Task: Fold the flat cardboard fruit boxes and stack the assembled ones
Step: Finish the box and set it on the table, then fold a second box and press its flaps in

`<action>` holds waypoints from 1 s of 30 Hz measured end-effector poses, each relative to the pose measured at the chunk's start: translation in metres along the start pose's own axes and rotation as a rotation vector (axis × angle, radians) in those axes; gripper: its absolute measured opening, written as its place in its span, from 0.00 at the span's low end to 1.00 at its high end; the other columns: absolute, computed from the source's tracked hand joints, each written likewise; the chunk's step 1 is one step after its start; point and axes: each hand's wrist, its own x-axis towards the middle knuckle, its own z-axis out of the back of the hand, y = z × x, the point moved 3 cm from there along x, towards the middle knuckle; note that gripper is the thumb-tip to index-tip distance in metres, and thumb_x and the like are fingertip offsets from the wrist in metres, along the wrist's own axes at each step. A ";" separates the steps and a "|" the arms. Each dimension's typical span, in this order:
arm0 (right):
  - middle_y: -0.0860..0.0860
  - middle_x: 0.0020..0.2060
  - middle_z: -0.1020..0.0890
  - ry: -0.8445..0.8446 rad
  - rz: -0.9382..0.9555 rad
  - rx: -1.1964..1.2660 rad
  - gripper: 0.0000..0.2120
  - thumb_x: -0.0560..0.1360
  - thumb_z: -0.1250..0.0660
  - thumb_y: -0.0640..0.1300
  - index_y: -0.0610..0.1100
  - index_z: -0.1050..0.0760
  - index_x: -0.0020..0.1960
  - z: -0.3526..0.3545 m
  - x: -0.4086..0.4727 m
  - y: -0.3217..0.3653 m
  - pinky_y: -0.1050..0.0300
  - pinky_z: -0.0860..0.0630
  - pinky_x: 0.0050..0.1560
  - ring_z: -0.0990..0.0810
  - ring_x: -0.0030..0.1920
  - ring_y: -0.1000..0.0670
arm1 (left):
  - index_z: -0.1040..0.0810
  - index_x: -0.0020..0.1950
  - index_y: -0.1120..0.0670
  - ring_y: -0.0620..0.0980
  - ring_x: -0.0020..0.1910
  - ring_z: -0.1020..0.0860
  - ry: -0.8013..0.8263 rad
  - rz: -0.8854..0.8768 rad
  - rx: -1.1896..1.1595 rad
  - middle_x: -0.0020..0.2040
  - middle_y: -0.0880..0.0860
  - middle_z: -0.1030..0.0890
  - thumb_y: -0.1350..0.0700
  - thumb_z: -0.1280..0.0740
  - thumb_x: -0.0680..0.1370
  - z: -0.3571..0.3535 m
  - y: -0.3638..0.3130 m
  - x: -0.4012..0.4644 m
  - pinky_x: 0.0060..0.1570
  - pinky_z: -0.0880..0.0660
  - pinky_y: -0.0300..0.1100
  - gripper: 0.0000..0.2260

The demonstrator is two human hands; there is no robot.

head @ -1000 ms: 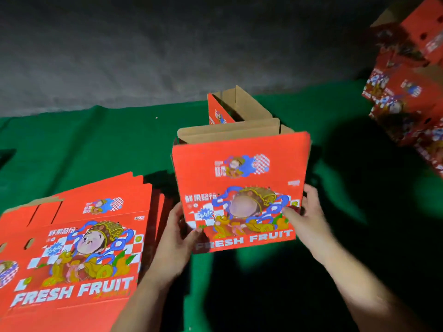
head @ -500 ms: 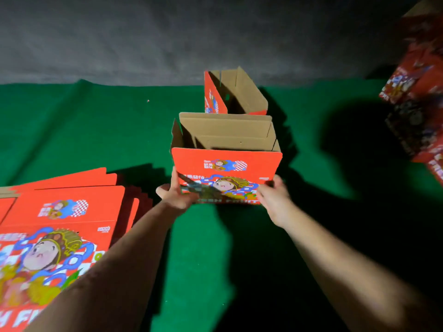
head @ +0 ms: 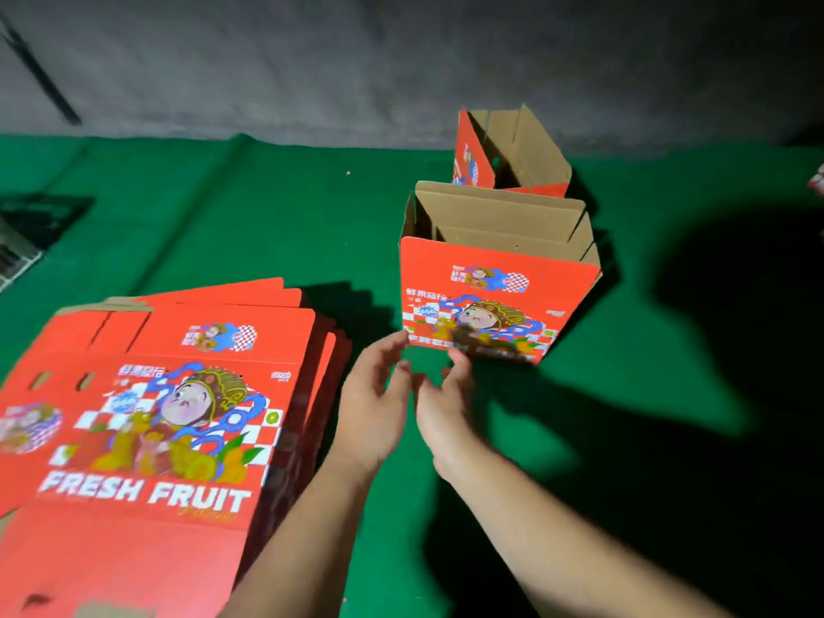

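Note:
An assembled red fruit box [head: 499, 301] stands upright on the green cloth, its brown flaps open at the top. A second assembled box [head: 508, 153] stands just behind it. At the lower left lies a stack of flat red "FRESH FRUIT" boxes [head: 169, 408]. My left hand [head: 374, 403] and my right hand [head: 443, 408] hover close together just in front of the near box, fingers apart and blurred, holding nothing. The left fingertips are beside the box's lower left corner.
The green cloth [head: 223, 225] covers the floor up to a grey wall [head: 356, 60]. A dark flat object [head: 35, 225] lies at the far left edge. A sliver of red boxes [head: 818, 182] shows at the right edge.
Both hands set the assembled box down in front of the other one and let go. They have drawn back toward me and come together. The view turned left.

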 end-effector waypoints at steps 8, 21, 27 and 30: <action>0.48 0.60 0.18 0.480 -0.192 0.132 0.21 0.79 0.32 0.46 0.46 0.29 0.71 -0.107 -0.110 -0.015 0.54 0.21 0.59 0.18 0.54 0.51 | 0.36 0.81 0.42 0.61 0.82 0.48 -0.166 0.319 1.028 0.84 0.50 0.43 0.40 0.39 0.82 0.146 0.070 -0.101 0.79 0.48 0.57 0.26; 0.43 0.45 0.12 0.044 -0.249 0.346 0.10 0.81 0.33 0.38 0.48 0.21 0.60 0.068 -0.120 -0.050 0.46 0.17 0.36 0.13 0.37 0.43 | 0.37 0.81 0.42 0.63 0.77 0.41 -0.206 0.539 0.826 0.83 0.50 0.40 0.34 0.43 0.82 0.264 0.075 -0.135 0.75 0.49 0.59 0.28; 0.38 0.58 0.16 0.036 -0.168 0.356 0.14 0.83 0.36 0.42 0.47 0.22 0.68 0.117 -0.153 -0.056 0.33 0.19 0.55 0.14 0.47 0.37 | 0.32 0.76 0.36 0.63 0.75 0.39 0.046 0.466 0.737 0.79 0.50 0.34 0.26 0.48 0.78 0.229 0.048 -0.125 0.73 0.47 0.59 0.30; 0.34 0.61 0.19 -0.028 -0.221 0.266 0.17 0.82 0.36 0.45 0.44 0.24 0.70 0.142 -0.155 -0.058 0.27 0.28 0.66 0.19 0.58 0.32 | 0.29 0.74 0.35 0.63 0.75 0.36 0.066 0.482 0.537 0.75 0.57 0.34 0.23 0.44 0.70 0.220 0.027 -0.123 0.75 0.44 0.56 0.35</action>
